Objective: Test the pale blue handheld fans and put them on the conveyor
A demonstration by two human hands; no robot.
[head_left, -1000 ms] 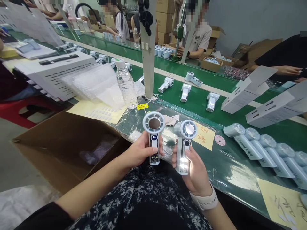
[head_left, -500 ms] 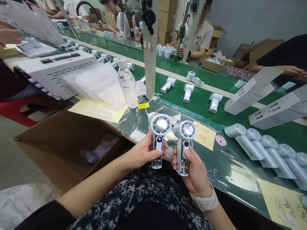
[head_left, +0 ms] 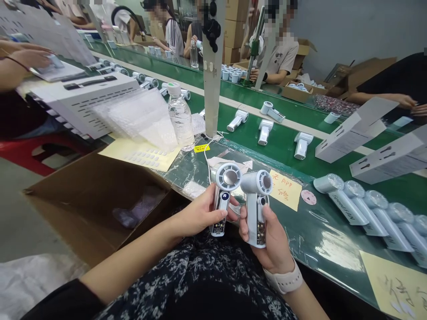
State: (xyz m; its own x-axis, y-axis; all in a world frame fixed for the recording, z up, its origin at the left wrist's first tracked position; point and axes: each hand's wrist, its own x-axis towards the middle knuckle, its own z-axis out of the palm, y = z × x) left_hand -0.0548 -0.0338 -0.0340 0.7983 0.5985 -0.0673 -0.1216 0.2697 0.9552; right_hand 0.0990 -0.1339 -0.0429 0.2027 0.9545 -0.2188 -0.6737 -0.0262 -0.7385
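Note:
My left hand (head_left: 207, 211) is closed around the handle of a light-blue handheld fan (head_left: 230, 177), whose small round display is lit with "20". My thumb lies along the front of its handle. In my right hand (head_left: 273, 235) is a second handheld fan (head_left: 258, 183), turned slightly so its side shows, with the thumb by its dark round display. The two fan heads are side by side, almost touching, above my lap at the table edge. Both handles have a clear lower section with a circuit board showing. Fingers behind the handles are partly hidden.
Several wrapped fans (head_left: 343, 206) lie in a row at right. More fans (head_left: 265, 132) lie on the green conveyor belt (head_left: 283, 133) near white boxes (head_left: 350, 133). A water bottle (head_left: 181, 118) stands by a metal post (head_left: 212, 89). An open carton (head_left: 83, 213) sits lower left. Co-workers sit across.
The left fan's display went from about "75" to "20". The right fan has been turned about its handle, so more of its side shows. Both hands keep their hold.

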